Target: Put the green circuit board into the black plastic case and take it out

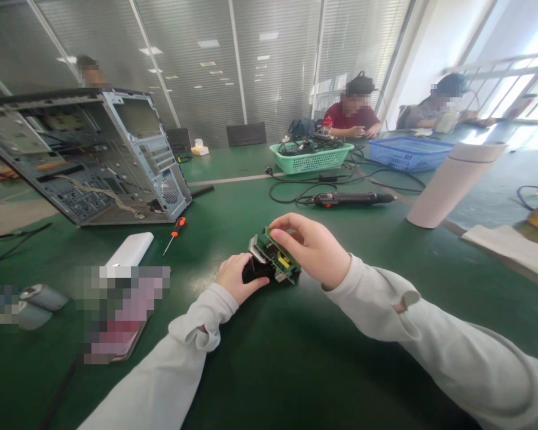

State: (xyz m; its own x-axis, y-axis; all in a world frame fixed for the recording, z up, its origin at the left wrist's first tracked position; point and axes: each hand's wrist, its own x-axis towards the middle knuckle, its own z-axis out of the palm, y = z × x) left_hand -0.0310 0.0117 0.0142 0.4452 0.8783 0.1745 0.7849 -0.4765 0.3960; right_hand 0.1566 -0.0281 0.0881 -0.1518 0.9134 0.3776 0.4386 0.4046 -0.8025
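Note:
In the middle of the green table, a green circuit board (283, 263) with a yellow part and silvery pieces sits tilted over a black casing (251, 270). My left hand (237, 276) is wrapped round the black casing from the left, thumb toward me. From the right, my right hand (311, 245) pinches the board's upper edge between thumb and fingers. Board and casing are close together; whether they are joined cannot be seen. Beyond my right hand lies a black electric screwdriver (352, 199) with a cable.
At the left stands an opened computer case (116, 161). Before it lie an orange-black screwdriver (175, 235), a white box-shaped thing (131, 249) and a blurred phone-like slab (130, 322). Farther off are a green basket (311, 160) of cables, a blue basket (407, 154), a pale tumbler (452, 185) and several people.

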